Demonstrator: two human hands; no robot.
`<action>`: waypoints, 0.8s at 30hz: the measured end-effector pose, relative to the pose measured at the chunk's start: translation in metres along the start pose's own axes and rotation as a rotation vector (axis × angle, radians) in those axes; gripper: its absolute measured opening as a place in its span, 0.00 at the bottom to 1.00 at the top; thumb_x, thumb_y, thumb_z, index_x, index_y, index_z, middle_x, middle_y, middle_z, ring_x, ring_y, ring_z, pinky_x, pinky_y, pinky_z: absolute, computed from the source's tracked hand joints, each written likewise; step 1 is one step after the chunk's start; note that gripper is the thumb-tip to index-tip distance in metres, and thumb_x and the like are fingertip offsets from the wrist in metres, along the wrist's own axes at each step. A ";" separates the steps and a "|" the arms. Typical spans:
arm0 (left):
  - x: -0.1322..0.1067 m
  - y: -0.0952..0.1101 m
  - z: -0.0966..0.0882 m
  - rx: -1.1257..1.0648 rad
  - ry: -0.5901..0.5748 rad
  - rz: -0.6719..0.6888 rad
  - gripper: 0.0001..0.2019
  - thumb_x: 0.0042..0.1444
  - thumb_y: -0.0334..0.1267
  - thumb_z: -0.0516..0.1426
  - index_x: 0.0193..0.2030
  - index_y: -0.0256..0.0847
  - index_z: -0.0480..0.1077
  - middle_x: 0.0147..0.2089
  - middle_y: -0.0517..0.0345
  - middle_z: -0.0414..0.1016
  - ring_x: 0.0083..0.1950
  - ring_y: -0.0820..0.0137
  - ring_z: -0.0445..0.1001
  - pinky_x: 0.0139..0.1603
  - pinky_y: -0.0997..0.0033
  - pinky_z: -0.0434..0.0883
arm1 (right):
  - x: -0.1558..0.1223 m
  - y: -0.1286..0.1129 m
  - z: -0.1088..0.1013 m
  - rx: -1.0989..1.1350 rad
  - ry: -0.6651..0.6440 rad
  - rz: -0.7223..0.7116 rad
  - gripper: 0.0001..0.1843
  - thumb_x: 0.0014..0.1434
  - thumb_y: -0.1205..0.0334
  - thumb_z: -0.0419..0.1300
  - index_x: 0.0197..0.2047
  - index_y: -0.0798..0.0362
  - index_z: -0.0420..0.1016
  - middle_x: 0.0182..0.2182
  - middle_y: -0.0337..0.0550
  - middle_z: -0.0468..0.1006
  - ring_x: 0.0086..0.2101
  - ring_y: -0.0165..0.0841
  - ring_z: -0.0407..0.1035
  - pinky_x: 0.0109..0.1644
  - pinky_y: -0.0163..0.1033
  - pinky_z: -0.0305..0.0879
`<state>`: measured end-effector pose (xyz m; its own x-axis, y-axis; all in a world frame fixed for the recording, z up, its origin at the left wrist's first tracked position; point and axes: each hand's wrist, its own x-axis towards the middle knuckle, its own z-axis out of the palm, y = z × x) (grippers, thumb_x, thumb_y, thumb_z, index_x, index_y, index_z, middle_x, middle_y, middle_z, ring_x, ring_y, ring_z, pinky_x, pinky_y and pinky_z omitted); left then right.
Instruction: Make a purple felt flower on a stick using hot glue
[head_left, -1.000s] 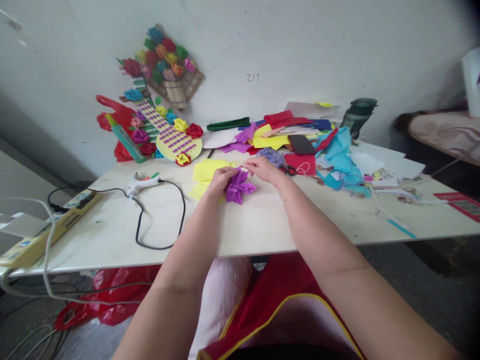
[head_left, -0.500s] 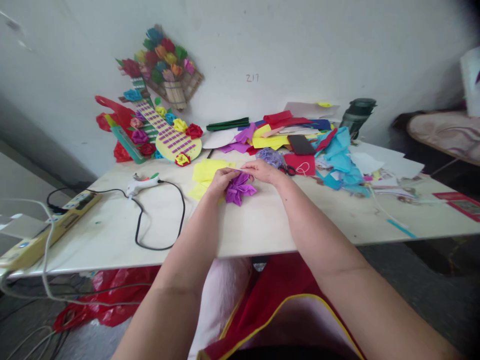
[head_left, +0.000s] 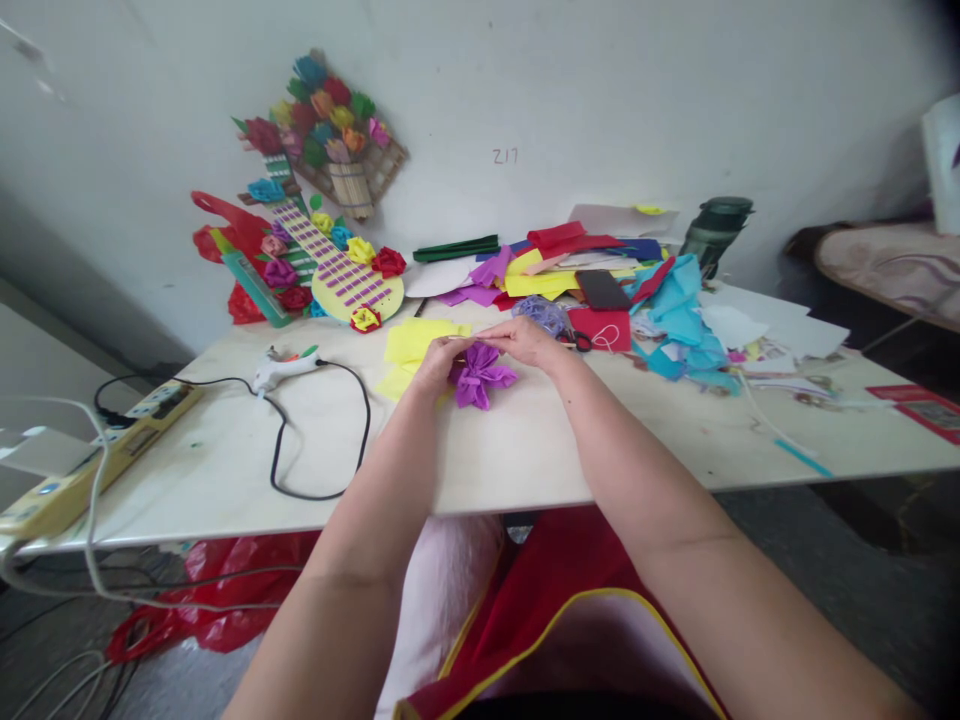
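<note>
A purple crepe paper flower (head_left: 480, 378), its petals spread, hangs just above the table between my hands. My left hand (head_left: 444, 360) is closed at its upper left side, fingers pinching the flower's base. From the right, my right hand (head_left: 521, 340) reaches in with fingertips pressed together at the same spot, touching the left fingers. What exactly lies between the fingertips is hidden. Beneath and behind my left hand lie yellow paper sheets (head_left: 420, 342). Right behind my right hand rests a ball of lilac yarn (head_left: 541, 314), with dark scissors (head_left: 579, 341) beside it.
To the left lie a white glue gun (head_left: 285, 372) with a looped black cord and a yellow power strip (head_left: 142, 420). A guitar-shaped craft (head_left: 360, 285) leans at the back. Coloured paper (head_left: 555, 265), a phone (head_left: 602, 290) and a dark bottle (head_left: 716, 232) stand behind and right.
The purple flower has turned, so its petals now face me more openly. My right fingers have shifted slightly left over it, and both hands stay in nearly the same place.
</note>
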<state>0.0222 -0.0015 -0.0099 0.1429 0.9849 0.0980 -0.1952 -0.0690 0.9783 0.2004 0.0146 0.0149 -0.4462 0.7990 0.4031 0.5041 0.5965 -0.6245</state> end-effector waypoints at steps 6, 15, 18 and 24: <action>-0.004 0.003 0.001 0.011 -0.042 0.003 0.14 0.39 0.42 0.66 0.20 0.37 0.66 0.18 0.64 0.63 0.20 0.77 0.60 0.22 0.73 0.54 | 0.002 0.002 0.001 -0.068 0.006 -0.009 0.12 0.57 0.65 0.62 0.43 0.46 0.83 0.44 0.41 0.82 0.46 0.38 0.77 0.52 0.42 0.70; -0.003 0.003 0.000 0.001 -0.058 0.062 0.12 0.38 0.41 0.66 0.21 0.36 0.69 0.20 0.62 0.67 0.22 0.76 0.63 0.24 0.73 0.58 | -0.001 -0.006 0.002 -0.082 0.020 -0.019 0.13 0.58 0.63 0.60 0.44 0.48 0.82 0.43 0.41 0.83 0.45 0.37 0.77 0.51 0.40 0.70; -0.004 0.005 0.002 0.004 -0.053 0.054 0.12 0.37 0.41 0.66 0.21 0.36 0.69 0.20 0.61 0.67 0.22 0.76 0.63 0.24 0.73 0.58 | 0.000 -0.007 0.002 -0.137 0.026 -0.004 0.13 0.58 0.62 0.60 0.44 0.50 0.83 0.42 0.43 0.83 0.44 0.37 0.77 0.49 0.40 0.70; -0.002 0.003 0.000 -0.012 -0.051 0.035 0.12 0.37 0.39 0.67 0.22 0.36 0.69 0.20 0.62 0.66 0.21 0.76 0.63 0.24 0.74 0.57 | 0.002 -0.006 0.003 -0.218 0.045 -0.034 0.12 0.59 0.60 0.60 0.41 0.51 0.84 0.39 0.45 0.84 0.41 0.35 0.76 0.45 0.36 0.67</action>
<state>0.0210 -0.0039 -0.0071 0.1851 0.9724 0.1418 -0.2128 -0.1012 0.9718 0.1948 0.0126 0.0175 -0.4352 0.7775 0.4539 0.6390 0.6219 -0.4527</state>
